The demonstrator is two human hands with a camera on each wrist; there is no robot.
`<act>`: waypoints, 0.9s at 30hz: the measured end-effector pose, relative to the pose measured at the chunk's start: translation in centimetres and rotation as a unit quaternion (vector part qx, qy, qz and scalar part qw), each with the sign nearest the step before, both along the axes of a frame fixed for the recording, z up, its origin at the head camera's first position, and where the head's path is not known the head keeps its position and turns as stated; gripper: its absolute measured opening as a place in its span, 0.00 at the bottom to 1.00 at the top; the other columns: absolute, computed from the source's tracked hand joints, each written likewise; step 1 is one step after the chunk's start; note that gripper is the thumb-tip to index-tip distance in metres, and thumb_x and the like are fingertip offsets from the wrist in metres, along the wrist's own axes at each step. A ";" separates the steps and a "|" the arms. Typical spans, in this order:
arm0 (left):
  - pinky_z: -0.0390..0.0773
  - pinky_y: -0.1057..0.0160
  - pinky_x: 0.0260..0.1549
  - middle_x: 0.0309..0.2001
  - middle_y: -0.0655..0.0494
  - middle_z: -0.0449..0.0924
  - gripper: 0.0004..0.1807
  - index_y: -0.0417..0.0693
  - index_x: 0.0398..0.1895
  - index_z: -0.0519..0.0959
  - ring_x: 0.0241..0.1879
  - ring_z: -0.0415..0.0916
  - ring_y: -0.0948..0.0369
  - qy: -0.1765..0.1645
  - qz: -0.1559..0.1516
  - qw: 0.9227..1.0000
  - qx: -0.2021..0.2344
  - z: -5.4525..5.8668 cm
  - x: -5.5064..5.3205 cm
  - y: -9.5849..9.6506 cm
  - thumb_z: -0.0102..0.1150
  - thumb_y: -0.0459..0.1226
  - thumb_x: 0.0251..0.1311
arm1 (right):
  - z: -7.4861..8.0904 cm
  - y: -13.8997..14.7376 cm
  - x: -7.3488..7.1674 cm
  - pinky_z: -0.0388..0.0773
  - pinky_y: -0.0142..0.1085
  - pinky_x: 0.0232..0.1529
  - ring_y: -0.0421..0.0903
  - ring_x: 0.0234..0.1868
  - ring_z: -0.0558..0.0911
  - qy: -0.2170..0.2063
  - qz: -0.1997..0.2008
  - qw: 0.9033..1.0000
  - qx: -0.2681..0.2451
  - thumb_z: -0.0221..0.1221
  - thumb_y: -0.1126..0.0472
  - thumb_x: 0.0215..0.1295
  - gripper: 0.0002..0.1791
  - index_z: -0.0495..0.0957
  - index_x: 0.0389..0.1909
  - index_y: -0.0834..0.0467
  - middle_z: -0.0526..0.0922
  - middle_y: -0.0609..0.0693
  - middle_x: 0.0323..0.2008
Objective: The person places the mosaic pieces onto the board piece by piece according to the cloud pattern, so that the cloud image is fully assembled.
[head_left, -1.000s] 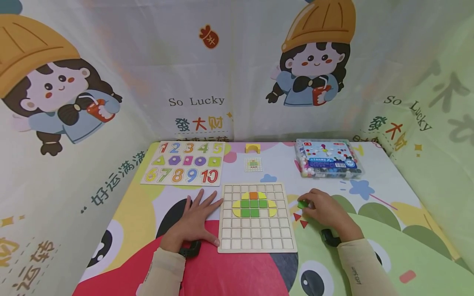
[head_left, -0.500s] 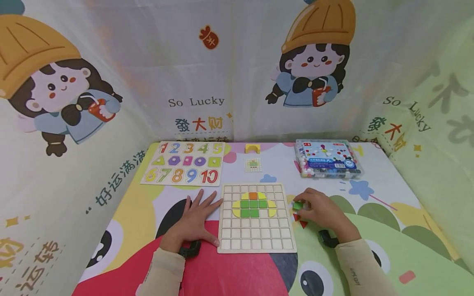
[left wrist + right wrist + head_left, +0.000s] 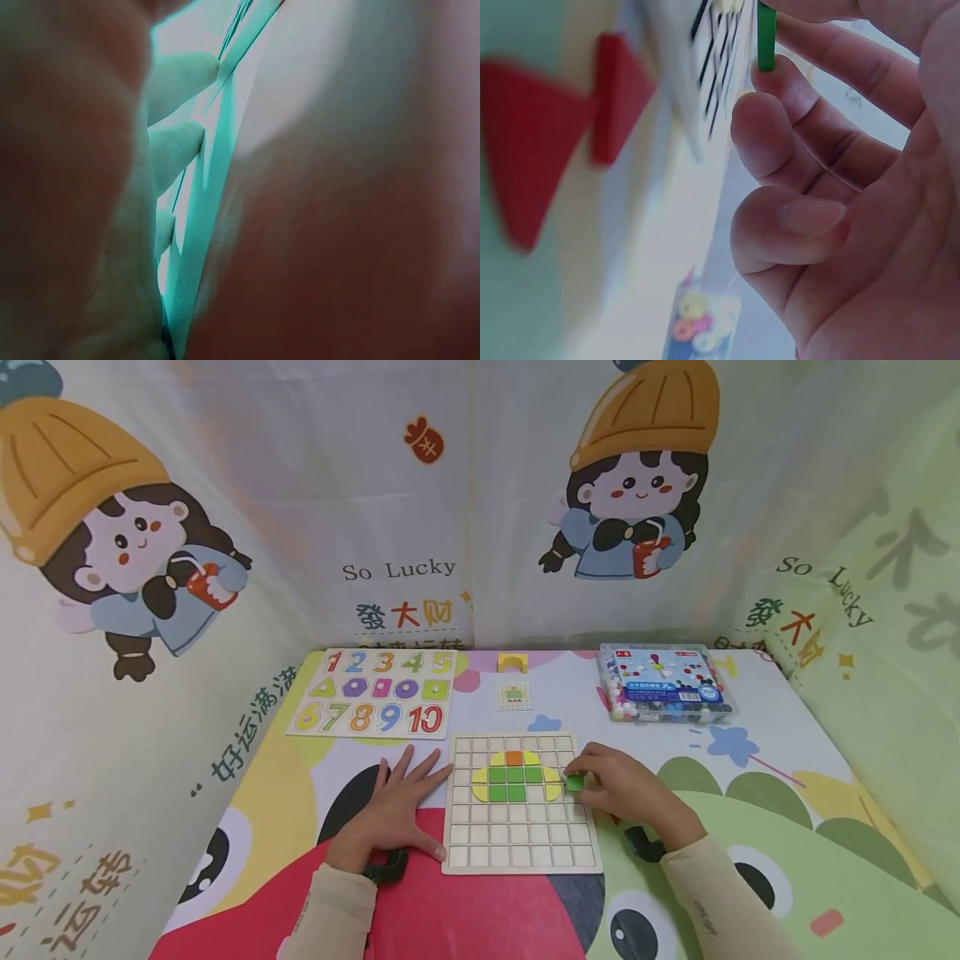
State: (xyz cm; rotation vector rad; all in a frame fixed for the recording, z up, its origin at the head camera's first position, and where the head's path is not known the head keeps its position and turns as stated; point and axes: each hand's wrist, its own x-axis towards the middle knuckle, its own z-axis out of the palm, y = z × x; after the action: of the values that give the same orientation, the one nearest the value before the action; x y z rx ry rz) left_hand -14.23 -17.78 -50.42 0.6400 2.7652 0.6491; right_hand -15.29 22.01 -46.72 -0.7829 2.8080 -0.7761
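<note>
My right hand [image 3: 626, 785] pinches a green square tile [image 3: 574, 782] over the right edge of a wooden grid board [image 3: 525, 835]; the right wrist view shows the same green tile [image 3: 766, 37] edge-on at the fingertips. On the board lie several green tiles [image 3: 507, 772], yellow curved tiles [image 3: 480, 783] and one orange tile [image 3: 513, 758]. My left hand [image 3: 393, 810] rests flat with spread fingers, its tips at the board's left edge. Two red triangles [image 3: 536, 150] lie on the tabletop beside the board, mostly hidden by my right hand in the head view.
Behind the board lie a small printed pattern card [image 3: 513, 696] and a yellow arch block [image 3: 512, 662]. A number-and-shape puzzle board [image 3: 371, 693] is at the back left. At the back right stands a clear plastic box [image 3: 667, 683] of coloured balls. Printed curtains enclose the table.
The right hand has carried the green tile leftward from beside the red triangles to the board's right edge. The left hand has stayed in place.
</note>
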 end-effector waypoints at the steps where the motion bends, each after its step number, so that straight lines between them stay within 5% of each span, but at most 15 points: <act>1: 0.31 0.25 0.78 0.87 0.55 0.49 0.70 0.66 0.84 0.60 0.86 0.33 0.39 0.001 0.000 1.000 -0.001 0.0 0.0 0.0 0.85 0.65 0.31 | 0.1 -0.3 -0.1 0.76 0.30 0.35 0.36 0.32 0.76 0.005 0.004 1.000 0.005 0.68 0.63 0.62 0.15 0.88 0.50 0.52 0.79 0.42 0.42; 14: 0.31 0.25 0.78 0.87 0.56 0.49 0.71 0.67 0.84 0.60 0.87 0.33 0.40 0.004 0.001 1.000 -0.002 0.0 -0.1 0.0 0.85 0.65 0.30 | 0.2 -4.3 -0.6 0.85 0.43 0.52 0.40 0.46 0.81 0.015 0.048 0.997 0.065 0.68 0.62 0.63 0.14 0.90 0.49 0.50 0.83 0.42 0.46; 27: 0.31 0.25 0.78 0.87 0.57 0.48 0.70 0.66 0.84 0.60 0.87 0.33 0.40 0.005 0.000 1.000 0.004 -0.2 0.0 -0.1 0.84 0.65 0.30 | 0.2 -5.9 -0.7 0.84 0.43 0.51 0.42 0.45 0.81 0.022 0.060 0.993 0.096 0.69 0.62 0.62 0.14 0.89 0.48 0.50 0.84 0.43 0.45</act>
State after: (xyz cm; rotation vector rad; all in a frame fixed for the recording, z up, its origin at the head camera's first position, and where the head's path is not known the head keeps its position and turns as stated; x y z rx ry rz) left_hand -14.27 -17.93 -50.60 0.6481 2.7735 0.6574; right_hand -16.03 16.08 -46.52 -0.9341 2.7876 -0.4680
